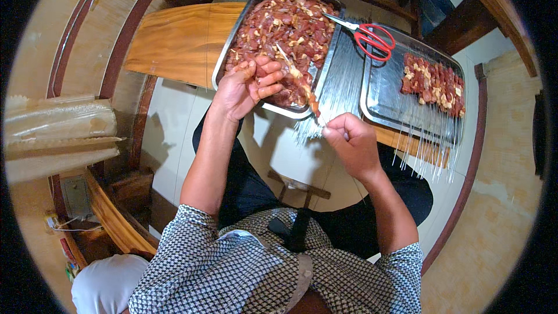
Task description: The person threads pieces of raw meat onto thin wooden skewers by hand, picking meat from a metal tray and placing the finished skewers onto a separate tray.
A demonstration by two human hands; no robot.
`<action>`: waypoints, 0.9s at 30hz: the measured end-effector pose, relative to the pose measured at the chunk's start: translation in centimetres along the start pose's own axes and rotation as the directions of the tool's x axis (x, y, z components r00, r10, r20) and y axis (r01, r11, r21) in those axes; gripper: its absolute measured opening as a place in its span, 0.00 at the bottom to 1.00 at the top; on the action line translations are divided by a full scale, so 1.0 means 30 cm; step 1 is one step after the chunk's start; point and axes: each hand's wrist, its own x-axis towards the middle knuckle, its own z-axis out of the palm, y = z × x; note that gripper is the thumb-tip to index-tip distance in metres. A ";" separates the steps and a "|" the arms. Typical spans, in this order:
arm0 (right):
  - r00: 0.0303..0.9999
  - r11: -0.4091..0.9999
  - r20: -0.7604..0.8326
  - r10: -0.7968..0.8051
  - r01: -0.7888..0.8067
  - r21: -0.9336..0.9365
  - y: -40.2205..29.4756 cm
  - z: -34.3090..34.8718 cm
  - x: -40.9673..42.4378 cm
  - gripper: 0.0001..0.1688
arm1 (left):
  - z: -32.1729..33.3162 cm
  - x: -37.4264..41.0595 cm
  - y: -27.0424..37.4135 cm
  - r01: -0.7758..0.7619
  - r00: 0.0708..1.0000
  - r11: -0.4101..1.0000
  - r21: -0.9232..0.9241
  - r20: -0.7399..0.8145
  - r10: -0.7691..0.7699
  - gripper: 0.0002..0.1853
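My right hand pinches the near end of a thin metal skewer threaded with meat pieces; its pointed tip reaches over the meat tray. Palm up above the near left part of that tray, my left hand has curled fingers close to a bit of meat; whether it grips the piece is unclear. Raw cut meat fills the metal tray. Red-handled scissors rest across the gap between two trays, blades over the meat. In the right metal tray lie filled skewers side by side.
Many bare metal skewers lie between the trays on a wooden bench. Handles of the filled skewers stick out past the right tray's near edge. A wall is at the right, a blue bucket behind, and a plastic-wrapped object at the left.
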 end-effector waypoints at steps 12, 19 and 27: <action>0.984 0.989 0.160 0.074 -0.052 -0.139 0.016 0.060 -0.017 0.10 | -0.011 0.008 0.027 -0.073 0.991 0.996 0.058 -0.106 0.079 0.12; 0.987 0.987 0.141 0.079 -0.058 -0.149 0.013 0.067 -0.016 0.10 | 0.013 0.008 0.007 -0.096 0.991 0.995 0.041 -0.091 0.099 0.11; 0.993 0.978 0.118 0.020 0.005 -0.209 0.024 0.078 -0.024 0.11 | 0.020 0.000 -0.022 -0.127 0.983 0.985 0.119 -0.114 0.140 0.08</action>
